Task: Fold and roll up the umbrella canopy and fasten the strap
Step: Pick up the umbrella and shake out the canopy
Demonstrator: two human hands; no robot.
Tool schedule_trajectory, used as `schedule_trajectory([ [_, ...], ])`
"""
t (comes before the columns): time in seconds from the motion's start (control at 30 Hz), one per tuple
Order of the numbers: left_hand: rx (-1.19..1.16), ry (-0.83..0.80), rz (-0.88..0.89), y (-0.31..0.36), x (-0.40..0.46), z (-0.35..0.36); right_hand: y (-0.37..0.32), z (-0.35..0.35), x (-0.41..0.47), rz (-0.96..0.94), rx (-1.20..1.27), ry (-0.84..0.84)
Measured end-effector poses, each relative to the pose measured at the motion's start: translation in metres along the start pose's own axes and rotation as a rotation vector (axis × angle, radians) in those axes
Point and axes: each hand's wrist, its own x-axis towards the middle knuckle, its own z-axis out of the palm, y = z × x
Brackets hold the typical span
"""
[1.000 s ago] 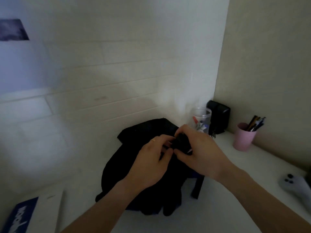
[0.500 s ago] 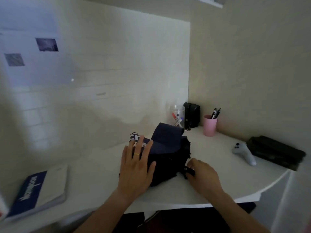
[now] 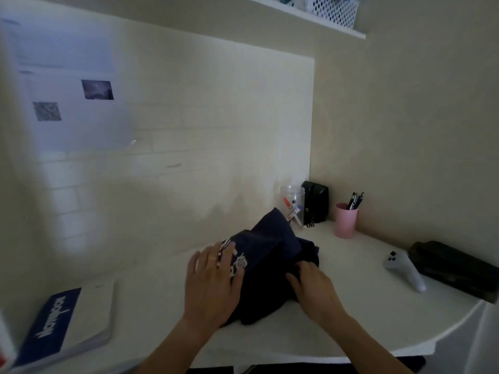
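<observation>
The umbrella [image 3: 272,255] is a dark navy bundle with white lettering, lying crumpled on the white desk [image 3: 351,306]. My left hand [image 3: 213,279] lies flat on the bundle's left side, fingers straight and spread, a ring on one finger. My right hand [image 3: 313,287] is at the bundle's right front edge with its fingers curled into the dark fabric. The strap and the handle are hidden under the cloth and my hands.
A blue and white booklet [image 3: 67,319] lies at the left. At the back stand a clear jar [image 3: 293,203], a black box [image 3: 316,201] and a pink pen cup [image 3: 346,220]. A white game controller [image 3: 405,268] and a black case [image 3: 456,268] lie right.
The umbrella came down from mid-air onto the desk. My left hand went from gripping it to pressing flat on it. My right hand moved up from the bundle's front edge into the fabric.
</observation>
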Motion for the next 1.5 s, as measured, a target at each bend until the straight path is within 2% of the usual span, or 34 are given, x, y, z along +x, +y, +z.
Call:
schedule_trajectory([
  [0.07,-0.047,0.171,-0.078,-0.007,0.02,-0.025,-0.016,-0.024,0.01,0.06,0.179,0.083],
  [0.13,-0.12,0.259,-0.145,-0.013,0.042,-0.05,-0.032,-0.052,0.027,0.135,0.431,0.149],
  [0.23,-0.283,0.299,-0.173,-0.014,0.077,-0.087,-0.056,-0.097,0.049,0.294,1.022,0.222],
  [0.3,-0.38,0.305,-0.151,-0.009,0.095,-0.112,-0.07,-0.121,0.061,0.362,1.507,0.157],
  [0.33,-0.444,0.31,-0.141,-0.005,0.103,-0.123,-0.076,-0.129,0.064,0.367,1.64,0.11],
  [0.37,-0.505,0.312,-0.131,-0.001,0.108,-0.134,-0.082,-0.138,0.064,0.314,1.646,0.085],
  [0.5,-0.634,0.29,-0.108,0.013,0.119,-0.168,-0.087,-0.164,0.063,0.164,1.492,0.218],
  [0.57,-0.659,0.319,-0.104,0.014,0.12,-0.179,-0.088,-0.174,0.058,0.113,1.626,0.118],
  [0.63,-0.706,0.343,-0.098,0.014,0.121,-0.187,-0.084,-0.18,0.058,0.097,1.711,0.032],
  [0.77,-0.813,0.365,-0.074,0.015,0.121,-0.2,-0.084,-0.184,0.056,0.09,1.715,0.019],
  [0.87,-0.853,0.374,-0.09,0.017,0.123,-0.209,-0.083,-0.19,0.057,0.12,1.607,0.153],
  [1.0,-0.845,0.377,-0.102,0.014,0.126,-0.217,-0.076,-0.193,0.054,0.092,1.879,-0.034],
  [1.1,-0.909,0.305,-0.111,0.01,0.127,-0.225,-0.066,-0.193,0.052,0.0,2.082,-0.166],
  [1.2,-0.957,0.223,-0.105,0.009,0.129,-0.231,-0.061,-0.197,0.052,-0.058,2.11,-0.231],
  [1.37,-1.057,0.103,-0.039,0.026,0.134,-0.238,-0.063,-0.209,0.048,-0.003,2.137,-0.226],
  [1.43,-1.097,0.133,-0.025,0.039,0.133,-0.242,-0.063,-0.209,0.048,0.016,2.125,-0.225],
  [1.5,-1.092,0.19,-0.032,0.053,0.13,-0.246,-0.059,-0.204,0.05,-0.019,2.13,-0.317],
])
